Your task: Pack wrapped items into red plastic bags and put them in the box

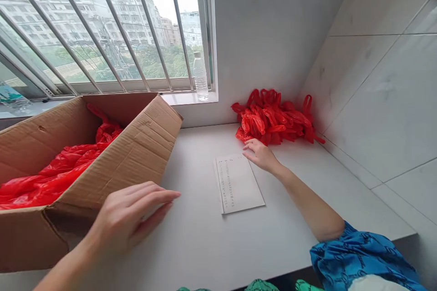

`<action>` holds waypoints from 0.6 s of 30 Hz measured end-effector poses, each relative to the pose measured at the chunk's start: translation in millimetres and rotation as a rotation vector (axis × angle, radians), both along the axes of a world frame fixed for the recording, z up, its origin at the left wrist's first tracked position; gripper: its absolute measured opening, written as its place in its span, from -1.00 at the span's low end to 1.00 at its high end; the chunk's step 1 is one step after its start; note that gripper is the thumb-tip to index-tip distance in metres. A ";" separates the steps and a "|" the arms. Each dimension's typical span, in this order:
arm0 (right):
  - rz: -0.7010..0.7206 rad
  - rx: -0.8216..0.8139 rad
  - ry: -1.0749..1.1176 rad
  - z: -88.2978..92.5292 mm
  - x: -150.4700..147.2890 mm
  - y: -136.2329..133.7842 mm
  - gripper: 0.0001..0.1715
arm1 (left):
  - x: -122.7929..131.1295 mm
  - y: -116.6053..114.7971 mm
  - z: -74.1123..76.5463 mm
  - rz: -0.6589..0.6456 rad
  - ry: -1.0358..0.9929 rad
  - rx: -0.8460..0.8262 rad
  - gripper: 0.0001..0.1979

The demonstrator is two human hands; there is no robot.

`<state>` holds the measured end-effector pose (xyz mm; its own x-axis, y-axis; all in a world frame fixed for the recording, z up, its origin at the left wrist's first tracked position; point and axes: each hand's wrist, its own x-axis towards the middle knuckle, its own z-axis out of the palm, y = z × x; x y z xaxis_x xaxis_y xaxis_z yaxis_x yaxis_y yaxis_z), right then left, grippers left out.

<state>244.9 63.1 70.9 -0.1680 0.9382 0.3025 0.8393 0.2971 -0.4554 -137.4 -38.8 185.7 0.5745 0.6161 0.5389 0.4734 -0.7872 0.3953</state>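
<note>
My left hand [131, 213] hovers over the white tabletop in front of the cardboard box [133, 154]. Its fingers stretch out to the right, with the thumb a little apart below and nothing held. My right hand [262, 154] is at the top right corner of a notebook page [241, 184] with columns of handwritten marks. Its fingers are loosely bent and apart, just in front of a pile of red plastic bags [269, 118]. Whether the fingertips touch the paper or a bag, I cannot tell. More red plastic [68, 163] lies inside the open box.
A clear bottle [200, 77] stands upright on the sill of the barred window, and another bottle [13, 97] lies at the far left. A tiled wall [385, 113] bounds the table [194, 245] on the right. Blue patterned cloth [362, 254] covers my right upper arm.
</note>
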 end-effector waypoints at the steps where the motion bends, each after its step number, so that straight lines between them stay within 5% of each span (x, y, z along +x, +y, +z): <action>1: -0.036 0.009 -0.015 0.7 -4.4 14.4 -0.76 | 20.3 -2.6 -22.9 -0.060 0.112 0.014 -0.73; 5: -0.135 -0.023 -0.046 -7.9 -18.7 53.9 -0.79 | 70.1 6.7 -115.8 -0.166 0.203 -0.238 -0.78; 8: -0.163 -0.063 -0.045 -20.9 -17.3 62.6 -0.83 | 77.1 18.3 -157.0 -0.129 0.171 -0.426 -0.72; 15: -0.144 0.151 0.102 -15.0 -3.8 31.6 -0.69 | 73.2 22.1 -168.9 -0.105 0.078 -0.576 -0.66; 18: 0.017 0.290 0.211 -8.0 -8.9 2.2 -0.74 | 73.4 22.6 -170.5 -0.109 0.018 -0.620 -0.66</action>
<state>236.0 65.3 62.9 -0.0879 0.8060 0.5854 0.7297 0.4522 -0.5130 -64.0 -16.3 15.1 0.6573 0.7482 0.0896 0.4145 -0.4583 0.7863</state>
